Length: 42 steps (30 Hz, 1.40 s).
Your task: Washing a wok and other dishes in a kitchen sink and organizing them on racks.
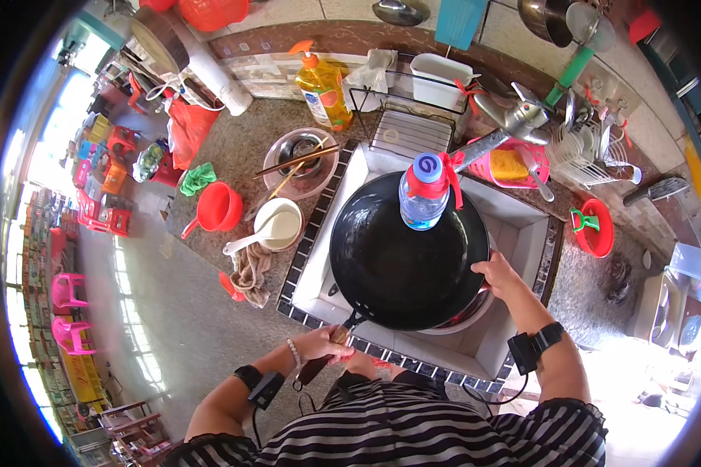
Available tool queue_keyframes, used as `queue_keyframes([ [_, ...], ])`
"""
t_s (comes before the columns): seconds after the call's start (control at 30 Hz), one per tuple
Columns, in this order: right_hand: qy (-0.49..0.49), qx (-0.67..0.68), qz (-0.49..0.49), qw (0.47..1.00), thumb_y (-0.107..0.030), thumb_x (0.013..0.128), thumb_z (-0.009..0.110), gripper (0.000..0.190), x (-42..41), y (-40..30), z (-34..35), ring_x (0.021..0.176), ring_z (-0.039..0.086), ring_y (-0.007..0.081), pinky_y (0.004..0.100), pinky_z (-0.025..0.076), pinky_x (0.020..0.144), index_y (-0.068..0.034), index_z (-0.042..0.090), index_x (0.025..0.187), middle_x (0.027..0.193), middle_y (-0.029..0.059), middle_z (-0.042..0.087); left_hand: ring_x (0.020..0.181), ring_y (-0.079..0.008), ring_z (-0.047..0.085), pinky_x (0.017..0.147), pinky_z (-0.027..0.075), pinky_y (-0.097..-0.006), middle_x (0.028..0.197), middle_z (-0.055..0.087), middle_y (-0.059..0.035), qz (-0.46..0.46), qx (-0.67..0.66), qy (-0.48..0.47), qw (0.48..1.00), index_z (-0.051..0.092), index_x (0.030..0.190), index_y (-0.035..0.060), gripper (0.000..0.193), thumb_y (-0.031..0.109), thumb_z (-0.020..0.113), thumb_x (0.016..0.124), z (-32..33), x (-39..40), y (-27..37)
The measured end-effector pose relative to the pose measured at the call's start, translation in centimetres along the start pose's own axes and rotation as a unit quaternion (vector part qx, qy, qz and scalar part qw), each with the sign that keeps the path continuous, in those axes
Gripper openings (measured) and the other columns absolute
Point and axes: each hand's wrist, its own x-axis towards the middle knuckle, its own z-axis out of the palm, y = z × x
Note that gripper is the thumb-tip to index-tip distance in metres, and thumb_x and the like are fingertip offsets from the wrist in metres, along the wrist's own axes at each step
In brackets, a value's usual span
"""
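A black wok (385,262) is held over the white-tiled sink (517,233). My left hand (324,343) grips its wooden handle. At the far rim on the right, my right hand (498,274) holds the edge with the thumb on top. A clear plastic bottle (423,198) is tied with red ribbon to the end of the metal faucet (488,146), and it hangs over the wok. Part of a pale basin (473,315) shows beneath the wok; the rest of it is hidden.
Left of the sink are a red dipper (219,207), a white bowl (283,219) with a spoon, a brown rag (251,271) and chopsticks on a steel bowl (301,154). Behind stand a dish soap bottle (321,93) and a wire rack (412,131). A pink basket (540,154) holds a yellow sponge.
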Motion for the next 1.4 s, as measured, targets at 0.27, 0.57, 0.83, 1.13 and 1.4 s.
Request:
queue_keyframes([
  [0.27, -0.032, -0.020, 0.058, 0.998, 0.003, 0.071, 0.057, 0.042, -1.0, 0.1, 2.9, 0.091, 0.058, 0.0252, 0.0401, 0.051, 0.074, -0.005, 0.049, 0.111, 0.105, 0.0114, 0.056, 0.039, -0.0090, 0.038, 0.039, 0.034, -0.0235, 0.059, 0.043, -0.0009, -0.083, -0.292, -0.084, 0.949, 0.043, 0.091, 0.0068, 0.017, 0.008, 0.055, 0.080, 1.4, -7.0, 3.2],
  [0.57, -0.057, 0.115, 0.285, 0.950, -0.005, 0.069, 0.070, 0.021, 5.6, 11.0, 9.6, 0.063, 0.059, 0.0205, 0.0324, 0.050, 0.051, 0.001, 0.058, 0.085, 0.077, 0.0096, 0.061, 0.040, -0.0121, 0.044, 0.040, 0.038, -0.0251, 0.057, 0.046, -0.0040, 0.010, -0.171, 0.042, 0.984, 0.043, 0.087, 0.0047, 0.020, 0.002, 0.059, 0.076, 3.1, -9.4, 5.8],
  [0.83, 0.028, 0.196, 0.055, 0.979, -0.017, 0.082, 0.056, 0.013, 15.8, 5.6, 10.7, 0.056, 0.052, 0.0165, 0.0322, 0.044, 0.049, -0.006, 0.056, 0.089, 0.067, 0.0042, 0.053, 0.043, -0.0109, 0.048, 0.039, 0.039, -0.0242, 0.058, 0.046, -0.0024, 0.028, -0.041, 0.175, 0.983, 0.040, 0.083, 0.0045, 0.025, 0.002, 0.063, 0.074, 4.1, -10.6, 7.5],
  [1.13, -0.052, 0.309, 0.050, 0.948, -0.023, 0.084, 0.053, 0.019, 12.3, 1.6, 10.3, 0.077, 0.060, 0.0188, 0.0343, 0.049, 0.068, -0.007, 0.057, 0.094, 0.087, 0.0065, 0.062, 0.044, -0.0088, 0.049, 0.039, 0.040, -0.0235, 0.061, 0.047, -0.0009, 0.072, -0.023, 0.295, 0.953, 0.041, 0.084, 0.0046, 0.027, 0.003, 0.065, 0.071, 5.1, -10.8, 4.7],
  [1.4, -0.130, 0.437, -0.037, 0.889, -0.015, 0.090, 0.039, 0.024, 12.2, -0.1, 9.5, 0.089, 0.060, 0.0225, 0.0356, 0.048, 0.080, 0.001, 0.051, 0.103, 0.098, 0.0120, 0.060, 0.044, -0.0096, 0.050, 0.039, 0.040, -0.0237, 0.060, 0.048, -0.0011, 0.091, 0.015, 0.331, 0.939, 0.042, 0.082, 0.0042, 0.024, 0.005, 0.063, 0.073, 5.5, -8.5, 3.3],
])
